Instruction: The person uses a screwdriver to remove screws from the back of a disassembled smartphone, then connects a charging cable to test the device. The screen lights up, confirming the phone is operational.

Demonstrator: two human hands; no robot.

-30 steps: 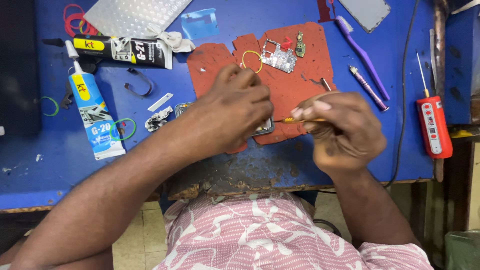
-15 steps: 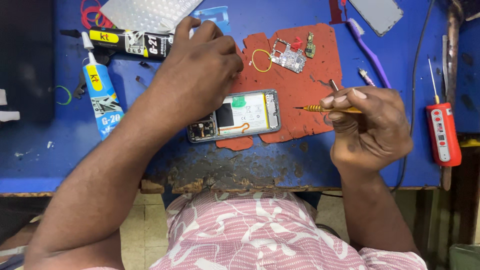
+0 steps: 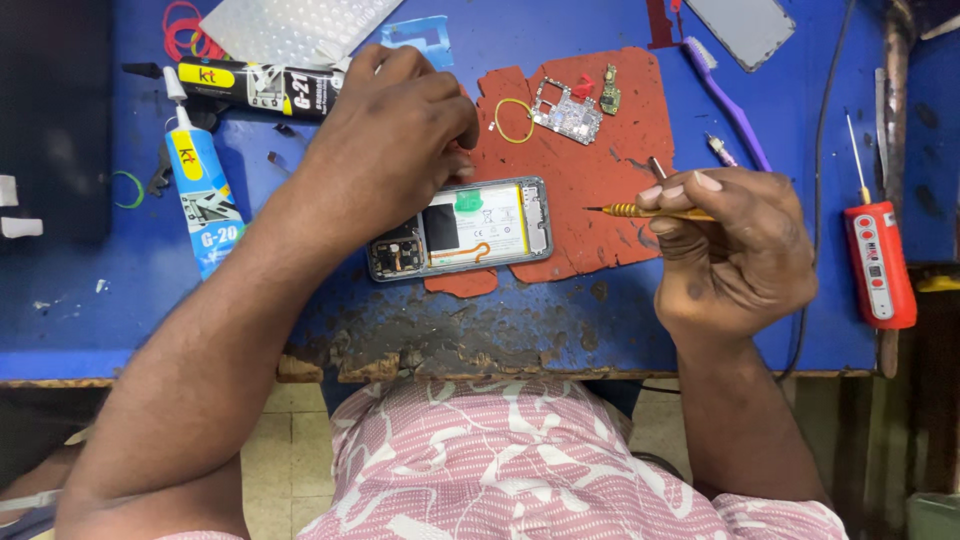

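Red rubber mat (image 3: 600, 215) carries an opened phone (image 3: 460, 228), back cover off and battery showing, lying at the mat's near edge. Left hand (image 3: 395, 135) rests curled just above the phone, holding nothing that shows. Right hand (image 3: 730, 250) grips a yellow-handled screwdriver (image 3: 645, 211), its tip pointing toward the phone. Glue tube (image 3: 200, 195) lies left on the blue table (image 3: 120, 290).

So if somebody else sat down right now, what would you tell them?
Left hand rests past the opened phone, at the red mat's edge; whether it holds anything is hidden.
Right hand grips a yellow-handled screwdriver, tip pointing at the phone, not touching.
Done: back cover off, battery showing; circuit board lies on the mat.
Left: phone not reassembled.
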